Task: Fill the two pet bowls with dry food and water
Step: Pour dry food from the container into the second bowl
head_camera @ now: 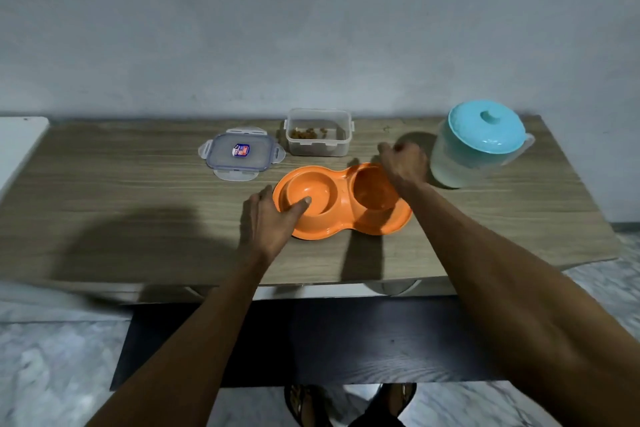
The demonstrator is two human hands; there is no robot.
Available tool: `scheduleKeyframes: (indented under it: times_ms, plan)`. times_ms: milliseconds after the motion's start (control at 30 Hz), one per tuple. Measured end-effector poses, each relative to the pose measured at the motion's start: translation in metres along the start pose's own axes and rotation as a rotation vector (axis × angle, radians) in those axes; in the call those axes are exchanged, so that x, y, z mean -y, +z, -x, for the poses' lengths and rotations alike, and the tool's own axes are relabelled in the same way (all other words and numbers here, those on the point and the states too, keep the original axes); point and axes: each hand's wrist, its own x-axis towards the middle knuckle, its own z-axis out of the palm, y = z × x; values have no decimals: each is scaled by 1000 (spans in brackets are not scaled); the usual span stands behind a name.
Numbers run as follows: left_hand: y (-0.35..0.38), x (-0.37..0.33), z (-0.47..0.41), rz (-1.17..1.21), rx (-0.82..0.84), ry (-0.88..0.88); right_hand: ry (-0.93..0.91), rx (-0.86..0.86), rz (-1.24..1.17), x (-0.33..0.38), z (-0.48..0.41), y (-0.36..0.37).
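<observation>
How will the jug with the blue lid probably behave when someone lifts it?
The jug looks like stiff plastic, so it should keep its shape. It seems partly filled with water, so it may feel heavy and slosh. Whether its lid is locked on cannot be seen; it might slip when tipped.

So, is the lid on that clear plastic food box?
No: the clear plastic food box stands open, and its clear blue-rimmed lid lies flat on the wooden table to its left.
</observation>
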Motion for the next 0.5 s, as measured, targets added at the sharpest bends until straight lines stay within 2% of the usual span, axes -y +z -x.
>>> scheduleKeyframes:
  times_ms: [133,300,500]
  plan:
    - [5,18,3,-161,118,123,-46,162,-47,43,-19,33]
    - [15,24,6,-293,51,201,93,262,-74,53,-37,64]
    - [16,20,8,-348,71,200,158,290,-259,54,-47,64]
